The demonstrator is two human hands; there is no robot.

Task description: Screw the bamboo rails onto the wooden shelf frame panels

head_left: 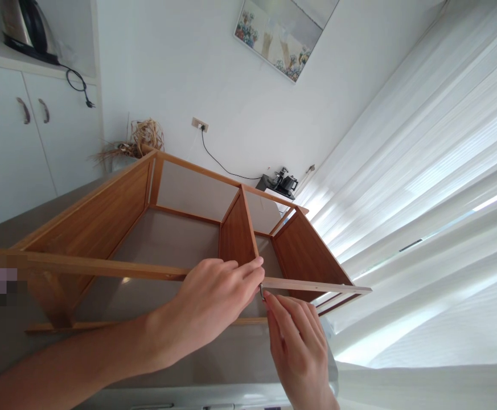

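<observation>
A thin metal piece (261, 290) is standing at the front rail (146, 267) of a wooden frame (235, 230). My right grip (298, 336) is pinching its lower end, thumb and fingers drawn narrow, so the piece is projecting upward from my fingertips. My left grip (214, 287) is holding the rail just beside it. The frame is lying on a grey counter (231, 364). Beyond, white curtains (444, 142) are hanging at right, and a kettle (35, 25) is sitting at upper left.
</observation>
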